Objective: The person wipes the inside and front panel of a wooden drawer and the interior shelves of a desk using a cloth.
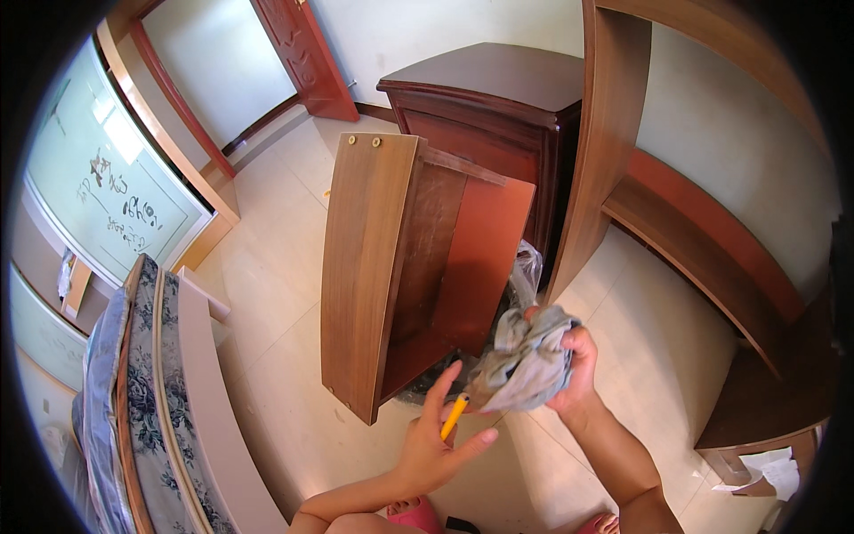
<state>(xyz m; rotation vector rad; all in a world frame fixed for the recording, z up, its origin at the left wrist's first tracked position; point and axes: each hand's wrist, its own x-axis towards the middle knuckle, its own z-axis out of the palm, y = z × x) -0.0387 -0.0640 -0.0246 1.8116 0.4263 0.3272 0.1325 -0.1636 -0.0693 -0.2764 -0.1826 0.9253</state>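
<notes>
My right hand [577, 364] grips a crumpled grey-green cloth [534, 354] in front of the lower right of a wooden drawer. My left hand [437, 444] is just left of the cloth, thumb and forefinger spread, with a yellow stick-like tool [455, 417] lying in it; its exact kind cannot be told. Some of the left fingers are hidden behind the palm. The wooden drawer [363, 267] stands tilted on end ahead of me, its open inside facing right, with round fittings on its side. Clear plastic [527, 267] shows behind the cloth, beside a dark bag partly hidden by the drawer.
A dark wooden cabinet [494, 80] stands behind the drawer. At right rises a wooden frame [604, 133] with a low shelf [687, 267]; papers [774, 470] lie at lower right. Left are a floral mattress [143, 374], a bed board [213, 414] and glass sliding panels [113, 167].
</notes>
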